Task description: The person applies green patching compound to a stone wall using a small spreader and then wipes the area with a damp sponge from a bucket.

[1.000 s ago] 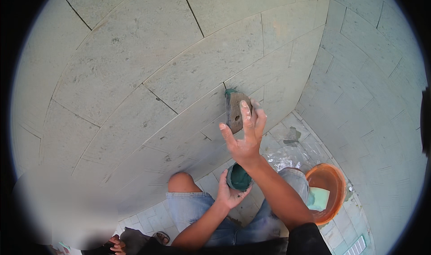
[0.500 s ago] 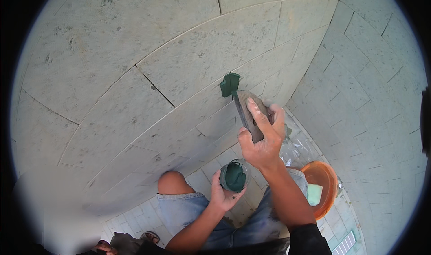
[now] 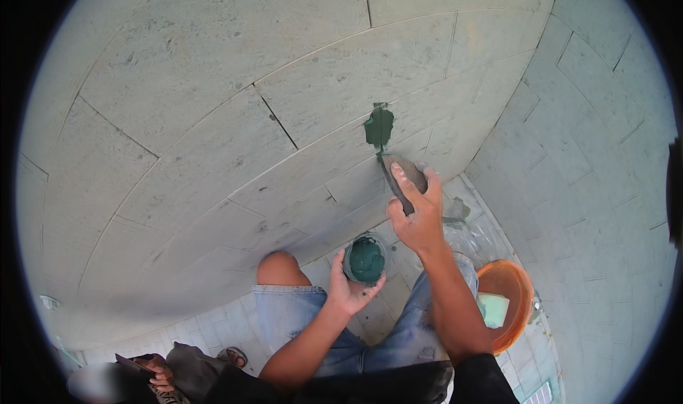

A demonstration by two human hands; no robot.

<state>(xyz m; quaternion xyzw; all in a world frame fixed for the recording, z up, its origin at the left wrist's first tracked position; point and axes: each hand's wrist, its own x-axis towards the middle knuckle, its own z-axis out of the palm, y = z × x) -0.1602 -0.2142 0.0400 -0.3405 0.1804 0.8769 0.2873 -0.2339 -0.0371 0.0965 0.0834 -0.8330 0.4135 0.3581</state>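
1. Green paste (image 3: 368,259) fills a round clear cup (image 3: 383,247) – the left hand (image 3: 348,294) is wrapped around its side.
2. The right hand (image 3: 421,222) grips a flat brown spreader (image 3: 415,176) by the tile wall (image 3: 320,112).
3. One green patch (image 3: 379,126) sticks to the wall – just above the spreader.
4. Near the right knee, an orange tub (image 3: 518,290) holds a pale green sponge (image 3: 494,309).
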